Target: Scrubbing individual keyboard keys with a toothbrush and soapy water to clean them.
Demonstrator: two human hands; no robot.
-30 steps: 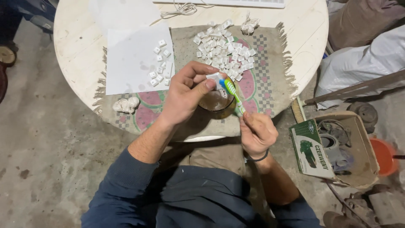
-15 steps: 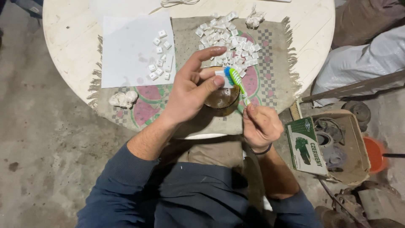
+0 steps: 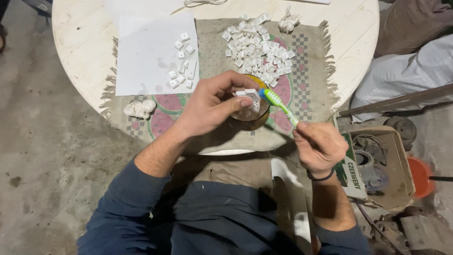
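Round white table [image 3: 85,42] over bare concrete, patterned mat on top. Left hand [image 3: 207,106] pinching a white key [image 3: 248,96] above a brown bowl [image 3: 252,113]; right hand [image 3: 318,146] clenched around a green toothbrush [image 3: 279,105], bristles seemingly touching it. Hard scrubbing could flick the key loose, perhaps off the table.

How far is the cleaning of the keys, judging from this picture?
Looks done: a few keys laid apart on the white paper. In hand: the left hand holds one key over the bowl, and the right hand brushes it with the toothbrush. Seemingly left: the big pile on the mat.
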